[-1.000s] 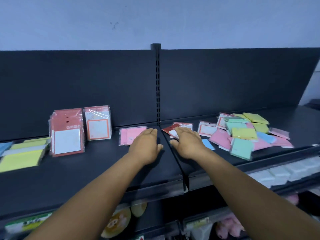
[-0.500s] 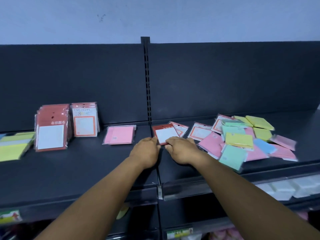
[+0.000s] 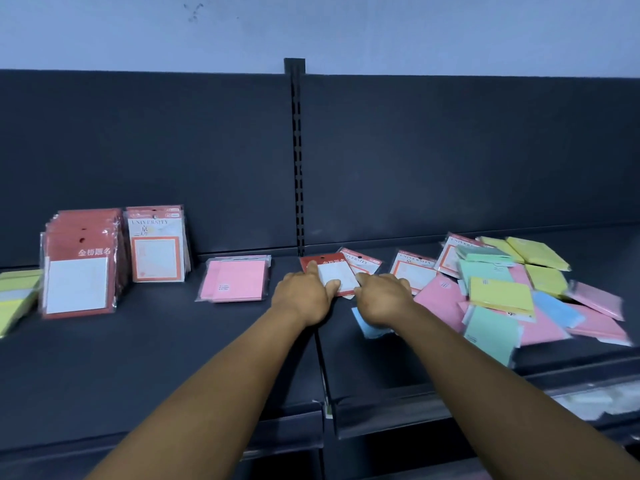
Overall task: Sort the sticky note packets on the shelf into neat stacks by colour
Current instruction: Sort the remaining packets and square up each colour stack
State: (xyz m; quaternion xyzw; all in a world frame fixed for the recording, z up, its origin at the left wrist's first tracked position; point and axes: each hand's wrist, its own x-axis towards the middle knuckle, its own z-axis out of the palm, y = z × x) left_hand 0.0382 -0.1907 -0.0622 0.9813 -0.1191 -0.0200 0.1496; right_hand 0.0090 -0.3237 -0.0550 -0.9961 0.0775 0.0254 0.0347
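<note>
Hands meet at the seam between the two shelf boards, both on one red-header packet (image 3: 334,273). Left hand (image 3: 302,297) has thumb and forefinger pinching the packet's left and lower edge; right hand (image 3: 382,299) has fingertips pressed on its lower right corner. Neither hand is clenched, fingers loosely curled; packet looks pinched but I can't tell if it is lifted off the shelf (image 3: 138,358).

Packet sits near the back edge of the shelf, just right of the slotted upright (image 3: 297,161), long axis running front to back with a slight tilt, header toward the back panel. It overlaps a University packet (image 3: 362,263) just beside it on the right. A blue packet (image 3: 367,323) lies partly under the right wrist.

Key relation: the matching red stack (image 3: 81,263) stands upright toward the left end of the shelf, well apart from the grip, past the flat pink stack (image 3: 237,280) and the leaning University stack (image 3: 157,244). So the carry goes leftward, and the left hand is the nearer one for it.

Unsorted heap (image 3: 512,292) of pink, green, yellow and blue packets covers the right part of the shelf, so sorting is probably about midway. Yellow stack (image 3: 15,299) sits at the far left edge, partly cropped.
</note>
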